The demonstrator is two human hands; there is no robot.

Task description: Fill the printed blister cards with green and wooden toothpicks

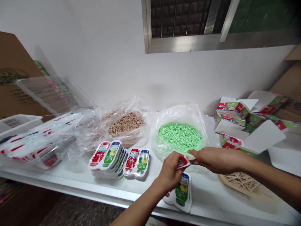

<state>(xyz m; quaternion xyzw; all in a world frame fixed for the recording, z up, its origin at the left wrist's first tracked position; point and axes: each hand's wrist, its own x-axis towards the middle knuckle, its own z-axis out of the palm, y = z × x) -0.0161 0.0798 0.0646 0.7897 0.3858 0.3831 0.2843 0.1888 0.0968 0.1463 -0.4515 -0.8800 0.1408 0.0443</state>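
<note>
My left hand [171,169] is closed around a small red-labelled twin pack [182,162], tilted so its end faces my right hand. My right hand [213,160] meets it there, fingers pinched on what looks like a light-brown stick [192,158], partly hidden by the fingertips. Under my hands lies a small pile of red and green twin packs [182,192] at the table's front edge. Just beyond is an open plastic bag of short green sticks [180,135]. Beside my right forearm, a tan tray [244,183] holds light-brown sticks.
Left of my hands are a single twin pack [136,163], a stack of them [105,157] and a bag of brown sticks [127,123]. A plastic-wrapped heap of packs [44,141] lies far left. Open printed cartons [235,124] crowd the right, near the wall.
</note>
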